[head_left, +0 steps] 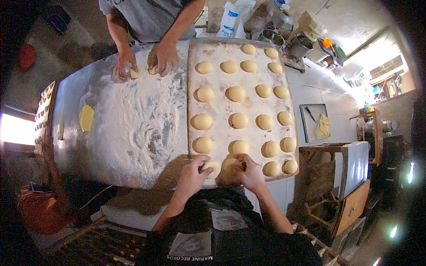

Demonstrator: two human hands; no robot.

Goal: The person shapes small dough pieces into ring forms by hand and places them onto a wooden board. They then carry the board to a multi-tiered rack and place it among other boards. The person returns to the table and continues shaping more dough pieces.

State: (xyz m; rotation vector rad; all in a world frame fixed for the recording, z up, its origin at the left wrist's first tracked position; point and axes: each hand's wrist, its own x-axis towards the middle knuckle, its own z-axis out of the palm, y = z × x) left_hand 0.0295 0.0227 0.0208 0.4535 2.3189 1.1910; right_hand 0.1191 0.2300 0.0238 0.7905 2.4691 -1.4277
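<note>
Two pale dough balls lie at the near edge of a floured board (217, 128). My left hand (194, 175) is curled round the left dough ball (212, 169), thumb and fingers on its side. My right hand (251, 172) grips the other dough ball (230, 168), which is partly in shadow and partly behind the fingers. Rows of round dough balls (239, 120) spread across the board beyond both hands. Just past my right hand sits one more dough ball (241, 147).
Left of the board is a metal table (75, 155) strewn with flour (142, 119), with a flat yellow dough piece (86, 118). Across it, a co-worker's hands (164, 60) press small dough pieces. A tray (306, 128) with a knife stands to the right, near a wooden stand (321, 177).
</note>
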